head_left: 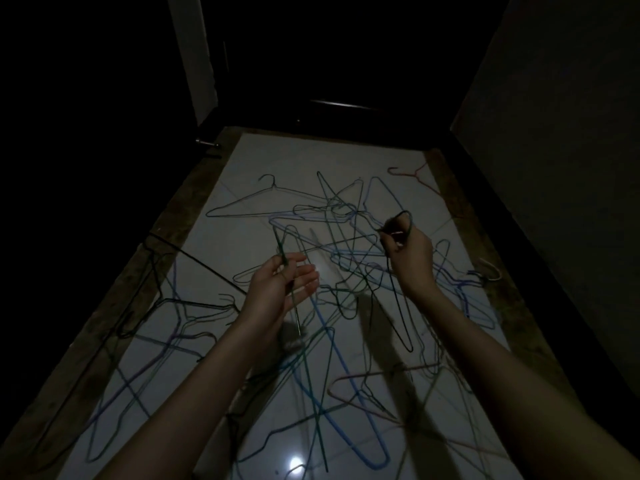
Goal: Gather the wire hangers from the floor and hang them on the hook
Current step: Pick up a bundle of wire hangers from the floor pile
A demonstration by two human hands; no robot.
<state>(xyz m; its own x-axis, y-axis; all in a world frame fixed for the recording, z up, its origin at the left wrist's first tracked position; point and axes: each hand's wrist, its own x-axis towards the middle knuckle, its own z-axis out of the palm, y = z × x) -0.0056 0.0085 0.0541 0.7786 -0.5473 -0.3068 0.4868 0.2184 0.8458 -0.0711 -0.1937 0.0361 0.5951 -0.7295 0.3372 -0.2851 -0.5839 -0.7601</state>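
No readable text anywhere.

Doorway (346, 57) beyond the floor in darkness; nearest hangers (311, 393) motion-blurred.
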